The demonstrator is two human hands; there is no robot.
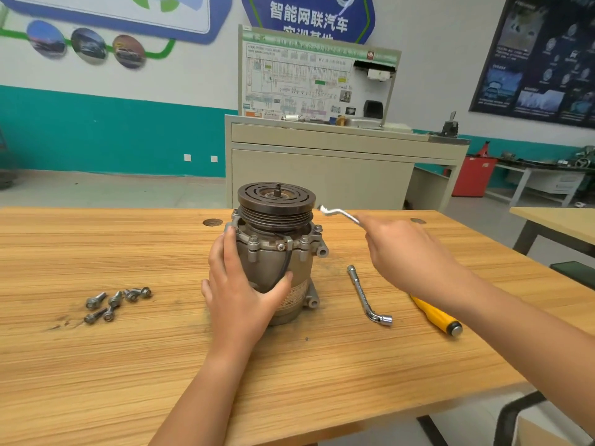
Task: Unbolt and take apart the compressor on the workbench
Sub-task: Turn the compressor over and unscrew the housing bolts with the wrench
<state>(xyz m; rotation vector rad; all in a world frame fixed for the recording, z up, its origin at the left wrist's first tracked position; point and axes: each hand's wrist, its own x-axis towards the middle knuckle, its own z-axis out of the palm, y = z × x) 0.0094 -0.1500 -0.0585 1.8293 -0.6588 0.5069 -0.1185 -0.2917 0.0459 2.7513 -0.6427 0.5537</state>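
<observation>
At the left of the tabletop lies a small cluster of loose bolts, well apart from the compressor, a fair sign that one set of fasteners is already out. Which part they came from cannot be told.

The left hand is clamped on the near side of the compressor to steady it. Its fingers curve up round the left of the housing toward the flange, and the thumb lies across the front.

The compressor stands upright near the middle of the tabletop. The grooved pulley is on top, with its threaded shaft stub pointing up. Around the flange below the pulley several flange bolts sit in place. The casing is therefore not yet split, and most of the taking apart looks to be left.

The right hand is raised above the tabletop, fingers closed on the handle of a bent wrench, which is motion-blurred. The wrench's working end hangs in the air just beside the pulley's right edge, on no bolt. Judged from that, the step in hand is bringing the tool to a flange bolt.

Below this hand an L-shaped socket wrench lies on the tabletop. A yellow-handled screwdriver lies further right, partly under the forearm.
</observation>
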